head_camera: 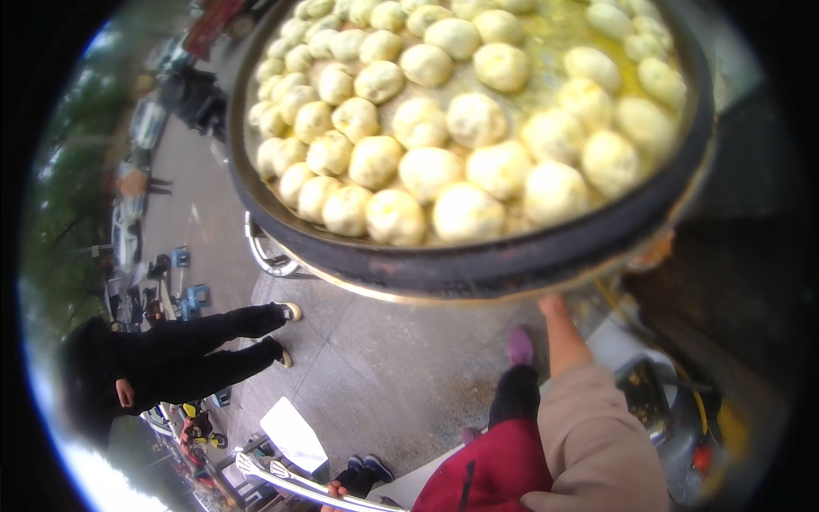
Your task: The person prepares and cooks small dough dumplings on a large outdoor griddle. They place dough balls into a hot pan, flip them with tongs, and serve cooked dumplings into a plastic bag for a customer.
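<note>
A large, round, dark-rimmed pan [409, 265] fills the top of the view. In it lie many pale yellow balls [429, 169], apparently small peeled potatoes. Yellowish oil [563, 32] shows at the pan's upper right. At the bottom edge, my left hand [336, 493] grips long metal tongs [291, 480], whose slotted ends point left, away from the pan. My right forearm [566, 339], in a beige sleeve [588, 409], reaches up to the pan's near rim. The rim hides my right hand.
A person in black [205, 339] stands at the left; another person's dark shoes [371, 468] show near the tongs. A white panel [294, 435] lies between them. Blue stools [195, 297] and parked vehicles [147, 125] stand beyond. A yellow hose [694, 397] runs at right, beside a dark container [646, 393].
</note>
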Motion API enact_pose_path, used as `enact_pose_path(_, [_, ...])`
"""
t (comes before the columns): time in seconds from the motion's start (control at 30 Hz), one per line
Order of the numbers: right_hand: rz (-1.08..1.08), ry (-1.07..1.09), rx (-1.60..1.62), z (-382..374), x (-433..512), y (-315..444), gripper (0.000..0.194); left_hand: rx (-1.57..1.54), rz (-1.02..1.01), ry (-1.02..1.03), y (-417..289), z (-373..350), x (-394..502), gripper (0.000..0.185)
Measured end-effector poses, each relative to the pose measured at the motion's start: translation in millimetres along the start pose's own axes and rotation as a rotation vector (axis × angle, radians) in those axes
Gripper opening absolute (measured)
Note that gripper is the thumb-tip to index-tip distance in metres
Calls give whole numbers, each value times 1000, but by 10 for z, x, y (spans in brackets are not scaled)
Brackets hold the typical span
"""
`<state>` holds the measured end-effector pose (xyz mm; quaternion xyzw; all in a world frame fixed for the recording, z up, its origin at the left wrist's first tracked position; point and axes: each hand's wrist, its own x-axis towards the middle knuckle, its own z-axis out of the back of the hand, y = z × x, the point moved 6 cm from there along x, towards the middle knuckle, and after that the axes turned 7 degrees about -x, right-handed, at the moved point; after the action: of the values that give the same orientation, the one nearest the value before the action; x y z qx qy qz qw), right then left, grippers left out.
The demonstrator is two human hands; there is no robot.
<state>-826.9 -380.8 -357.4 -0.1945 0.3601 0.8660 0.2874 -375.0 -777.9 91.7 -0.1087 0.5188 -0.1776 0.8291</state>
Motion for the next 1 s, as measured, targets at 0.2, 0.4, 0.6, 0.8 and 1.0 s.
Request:
enact_pose_path(0.2, [-238, 189, 674, -642, -20, -60, 46, 2, -166, 36, -261, -550, -452, 21])
enact_pose_path(0.4, [178, 1408, 513, 211, -2719, 1718, 41, 126, -221, 351, -506, -1149, -1274, 16])
enact_pose_path(0.6, [931, 1399, 334, 1807, -4794, 3510, 70, 58, -398, 952, -740, -1942, -2079, 15])
enact_pose_path(0.8, [723, 754, 231, 2699, -4330, 4054, 61, 252, -357, 1198, -1203, -2438, -2497, 21])
enact_pose_path(1.0, [292, 122, -178, 4013, -3191, 4334, 36, 451, -212, 1303, -1803, -2880, -2509, 24])
